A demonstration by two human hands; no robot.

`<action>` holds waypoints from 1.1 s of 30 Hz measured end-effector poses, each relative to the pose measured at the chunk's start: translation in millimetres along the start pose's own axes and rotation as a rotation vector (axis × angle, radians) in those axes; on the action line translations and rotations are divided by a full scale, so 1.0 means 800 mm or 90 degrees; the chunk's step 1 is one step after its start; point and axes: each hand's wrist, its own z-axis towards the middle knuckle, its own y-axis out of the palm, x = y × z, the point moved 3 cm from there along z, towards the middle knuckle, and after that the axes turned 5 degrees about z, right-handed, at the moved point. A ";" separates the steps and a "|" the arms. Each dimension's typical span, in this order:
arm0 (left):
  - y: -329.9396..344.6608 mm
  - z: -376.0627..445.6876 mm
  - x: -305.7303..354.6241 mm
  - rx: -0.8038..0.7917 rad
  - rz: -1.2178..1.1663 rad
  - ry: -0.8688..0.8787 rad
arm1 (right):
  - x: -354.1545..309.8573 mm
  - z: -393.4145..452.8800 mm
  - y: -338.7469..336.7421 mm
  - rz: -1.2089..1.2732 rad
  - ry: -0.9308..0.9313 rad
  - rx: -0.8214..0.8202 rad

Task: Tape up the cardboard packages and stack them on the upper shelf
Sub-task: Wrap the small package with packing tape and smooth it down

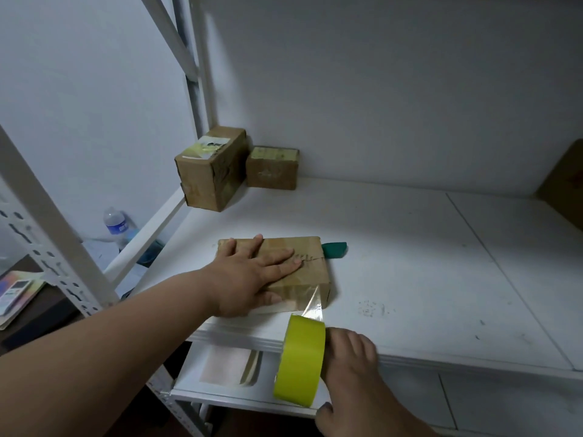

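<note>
My left hand [252,275] lies spread flat on the box [307,272], pinning it near the shelf's [441,279] front edge. My right hand [350,357] grips the tape roll [301,354] just off that edge, a clear strip [312,302] stretched up to the box's near face. If I pull too hard, the box may slide or the strip peel off; if the strip twists, it will stick to itself. Two boxes [211,171] wait in the back left corner.
</note>
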 end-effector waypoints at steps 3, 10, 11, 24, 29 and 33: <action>-0.005 -0.001 -0.006 0.001 -0.026 0.008 | 0.000 0.005 -0.005 0.009 0.004 -0.059; -0.048 0.002 -0.033 0.033 -0.304 -0.022 | 0.001 0.048 -0.059 0.253 0.073 -0.021; -0.055 0.001 -0.038 0.031 -0.351 -0.027 | 0.000 0.053 -0.070 0.322 0.071 -0.017; -0.063 -0.011 -0.025 0.028 -0.030 -0.118 | -0.008 0.119 -0.118 0.599 0.142 0.032; -0.037 -0.013 -0.052 0.042 -0.101 -0.174 | -0.002 0.132 -0.122 0.636 0.123 0.010; -0.034 -0.011 -0.067 0.051 -0.157 -0.178 | 0.003 0.117 -0.111 0.660 0.137 0.001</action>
